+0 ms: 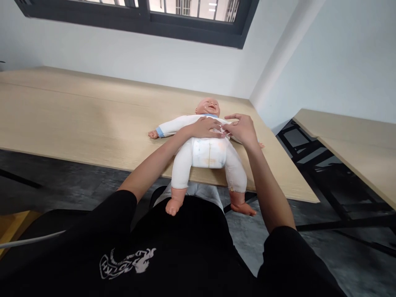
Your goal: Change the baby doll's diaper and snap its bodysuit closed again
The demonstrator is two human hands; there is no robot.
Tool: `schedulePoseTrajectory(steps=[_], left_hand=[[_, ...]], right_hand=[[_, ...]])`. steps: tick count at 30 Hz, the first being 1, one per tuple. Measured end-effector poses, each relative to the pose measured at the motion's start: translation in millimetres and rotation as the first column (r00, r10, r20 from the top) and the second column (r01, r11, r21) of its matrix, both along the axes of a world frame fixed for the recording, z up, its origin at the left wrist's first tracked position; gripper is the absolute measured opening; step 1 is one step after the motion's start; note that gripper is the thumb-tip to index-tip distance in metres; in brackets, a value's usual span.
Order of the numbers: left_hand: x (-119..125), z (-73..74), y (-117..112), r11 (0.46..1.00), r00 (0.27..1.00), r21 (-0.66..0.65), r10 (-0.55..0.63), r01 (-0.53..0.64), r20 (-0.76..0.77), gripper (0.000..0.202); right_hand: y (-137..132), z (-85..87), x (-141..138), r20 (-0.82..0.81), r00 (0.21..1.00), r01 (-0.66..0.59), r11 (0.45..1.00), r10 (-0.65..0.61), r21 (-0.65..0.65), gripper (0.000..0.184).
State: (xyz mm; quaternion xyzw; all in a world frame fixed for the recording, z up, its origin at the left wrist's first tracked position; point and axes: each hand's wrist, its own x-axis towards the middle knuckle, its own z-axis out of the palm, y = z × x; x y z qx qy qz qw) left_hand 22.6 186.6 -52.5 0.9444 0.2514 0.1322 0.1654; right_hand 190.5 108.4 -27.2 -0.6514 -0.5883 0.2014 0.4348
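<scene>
A baby doll (185, 159) in a white suit lies on its back at the near edge of a light wooden table (77, 119), legs hanging over the edge toward me. A white diaper (208, 152) wraps its hips. My left hand (204, 127) lies flat on the doll's chest, fingers stretched out. My right hand (243, 128) rests on the doll's chest beside it, fingertips pinching the white fabric near the middle of the suit. Both hands meet just above the diaper. The doll's head (208, 106) points away from me.
A second wooden table (349, 140) stands at the right with a black metal frame beneath it. A gap with dark floor (309, 214) separates the two. A white wall and a dark-framed window (198, 24) are behind. My black shirt fills the foreground.
</scene>
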Motion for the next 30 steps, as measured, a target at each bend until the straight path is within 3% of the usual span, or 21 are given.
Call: schedulePoseTrajectory(steps=[4,11,22,30], left_hand=[[3,-4.6,3,1.000,0.999,0.023,-0.013,0.013,0.032,0.050],[2,-8.7,5,0.998,0.999,0.028,0.048,-0.048,0.019,0.040],[6,-13.3,8,0.995,0.996,0.064,0.073,-0.071,-0.046,0.039],[6,-12.8,7,0.997,0.997,0.045,0.064,-0.063,-0.039,0.043]], right_hand=[[-6,-2.3,-20,0.306,0.949,0.039,0.992,-0.074,0.120,0.037],[-23,-1.7,-45,0.608,0.785,0.116,0.993,-0.115,0.037,0.052],[-39,4.0,-64,0.663,0.748,0.105,0.992,-0.034,-0.067,0.042],[-26,-3.7,-53,0.613,0.789,0.018,0.998,-0.048,0.055,0.033]])
